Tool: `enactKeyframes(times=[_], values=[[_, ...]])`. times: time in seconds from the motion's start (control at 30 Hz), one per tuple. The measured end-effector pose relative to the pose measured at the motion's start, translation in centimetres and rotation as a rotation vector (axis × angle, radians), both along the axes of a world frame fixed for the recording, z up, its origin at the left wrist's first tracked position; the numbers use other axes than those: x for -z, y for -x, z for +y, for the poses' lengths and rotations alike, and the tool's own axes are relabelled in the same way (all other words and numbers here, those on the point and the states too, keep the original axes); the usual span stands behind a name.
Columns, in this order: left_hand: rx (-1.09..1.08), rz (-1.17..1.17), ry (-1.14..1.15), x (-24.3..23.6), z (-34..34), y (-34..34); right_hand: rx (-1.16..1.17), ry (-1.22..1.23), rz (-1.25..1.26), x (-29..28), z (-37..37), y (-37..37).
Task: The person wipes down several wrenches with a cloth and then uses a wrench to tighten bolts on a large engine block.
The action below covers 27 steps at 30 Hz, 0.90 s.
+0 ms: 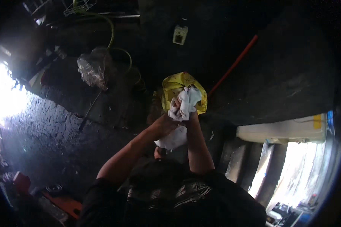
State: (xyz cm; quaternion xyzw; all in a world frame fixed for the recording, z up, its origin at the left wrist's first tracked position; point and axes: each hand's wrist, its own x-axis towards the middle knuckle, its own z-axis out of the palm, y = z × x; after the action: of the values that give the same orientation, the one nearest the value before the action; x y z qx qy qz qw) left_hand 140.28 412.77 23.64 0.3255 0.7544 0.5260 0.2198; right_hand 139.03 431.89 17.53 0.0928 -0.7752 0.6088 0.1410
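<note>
A bunched white cloth [184, 104] is gripped in both my hands over the mouth of a yellow open-topped container [173, 84]. My left hand [166, 124] is closed around the cloth from the left, and my right hand [193, 116] grips it from the right. Folds of the cloth hide most of my fingers and part of the container's inside. Below my wrists, between my forearms, another white piece [174, 138] shows; whether it belongs to the same cloth I cannot tell.
A crumpled clear plastic bag [93, 70] lies to the left, beside a yellow-green hose [111, 30]. A red rod [235, 63] slants away at the right. Farther off sits a small pale box [180, 34]. Wet dark floor [57, 121] spreads left; a long white tank-like object [280, 130] stands right.
</note>
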Motion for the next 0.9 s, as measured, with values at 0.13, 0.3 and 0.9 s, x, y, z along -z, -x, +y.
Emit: enactKeyframes(times=[0.13,0.3,0.9], values=[[0.002,-0.405,-0.124,1.5,-1.7,0.0,-0.209,0.928,-0.307,-5.0,-3.9,-1.3],[-0.331,-0.017,0.624,-5.4,0.1,-0.2,0.554,0.58,-0.433,-6.8,-3.4,2.0],[-0.377,-0.543,-0.002,-2.1,-2.8,4.3,0.196,-0.275,-0.018,-3.2,-6.0,-2.3]])
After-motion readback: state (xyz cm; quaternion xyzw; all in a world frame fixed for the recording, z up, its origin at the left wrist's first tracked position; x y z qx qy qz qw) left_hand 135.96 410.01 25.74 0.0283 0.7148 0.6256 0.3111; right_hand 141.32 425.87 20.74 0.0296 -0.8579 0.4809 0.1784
